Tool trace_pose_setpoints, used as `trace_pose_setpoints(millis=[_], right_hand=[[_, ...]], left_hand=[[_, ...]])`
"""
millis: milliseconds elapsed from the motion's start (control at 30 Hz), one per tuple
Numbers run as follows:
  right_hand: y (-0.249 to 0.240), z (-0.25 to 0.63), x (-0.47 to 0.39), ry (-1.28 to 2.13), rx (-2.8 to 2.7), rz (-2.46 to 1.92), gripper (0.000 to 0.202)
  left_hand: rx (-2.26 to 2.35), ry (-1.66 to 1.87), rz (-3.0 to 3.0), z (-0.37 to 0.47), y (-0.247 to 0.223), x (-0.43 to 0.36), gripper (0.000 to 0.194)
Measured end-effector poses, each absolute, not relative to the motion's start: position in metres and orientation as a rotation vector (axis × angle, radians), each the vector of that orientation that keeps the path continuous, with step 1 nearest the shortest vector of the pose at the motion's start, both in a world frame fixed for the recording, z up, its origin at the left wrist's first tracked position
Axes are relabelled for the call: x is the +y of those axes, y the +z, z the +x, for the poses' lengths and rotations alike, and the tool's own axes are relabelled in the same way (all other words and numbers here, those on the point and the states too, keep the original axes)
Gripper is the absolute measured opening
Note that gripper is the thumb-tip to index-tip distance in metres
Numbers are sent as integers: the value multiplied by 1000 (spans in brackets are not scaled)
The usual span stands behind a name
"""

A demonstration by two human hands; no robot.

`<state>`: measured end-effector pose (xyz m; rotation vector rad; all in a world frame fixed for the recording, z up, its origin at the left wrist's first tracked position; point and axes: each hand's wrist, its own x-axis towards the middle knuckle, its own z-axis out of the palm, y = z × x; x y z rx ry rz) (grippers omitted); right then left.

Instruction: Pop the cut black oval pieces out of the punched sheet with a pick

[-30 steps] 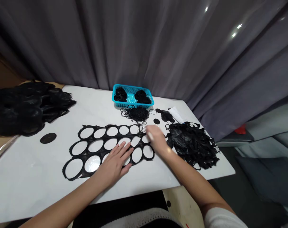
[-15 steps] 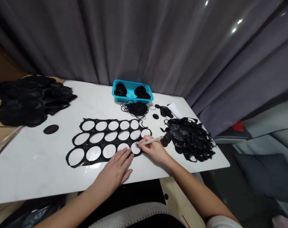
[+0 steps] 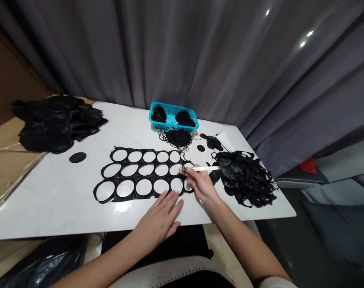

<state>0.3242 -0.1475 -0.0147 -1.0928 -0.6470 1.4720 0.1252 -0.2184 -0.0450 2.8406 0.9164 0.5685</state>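
A black sheet (image 3: 134, 161) with rows of round holes lies flat on the white table (image 3: 65, 200). My left hand (image 3: 161, 216) rests with fingers spread at the sheet's near edge, towards its right end. Over the right end of the sheet, my right hand (image 3: 200, 182) pinches a slim white pen-like tool (image 3: 204, 169), whose dark tip points left. A few thin black strands show around that tip, near the middle row of holes. Beyond the sheet lies a tangle of thin black rings (image 3: 179, 138).
Behind the rings stands a blue basket (image 3: 173, 107) with black bundles inside. A shredded black pile (image 3: 248, 178) lies at the right, a larger black heap (image 3: 50, 126) at the far left. Black discs (image 3: 201, 148) and white paper (image 3: 225, 141) lie on the table.
My right hand has lifted slightly from the near row of holes towards the middle row, with the tool now more level. The whole view has shifted, so the table appears further right.
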Motion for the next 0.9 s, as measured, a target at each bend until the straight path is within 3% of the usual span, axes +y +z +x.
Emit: trace_pose_setpoints(millis=[200,333,500,900], right_hand=[[-10,339,-141,1636,-330,-985,26],[-13,335,-166,1614,-799,-1104,25],[-24,324,-193,1260,-1529,-1366,14],[-31,320,-196,1077,-1681,-1367,10]], left_hand=[[983,619,2803,112,-47,-224,49],[989,617,2860,108,-50,-221,49],[933,610,2938,113,-53,-219,46],[914,608,2822,111,-48,-220,45]])
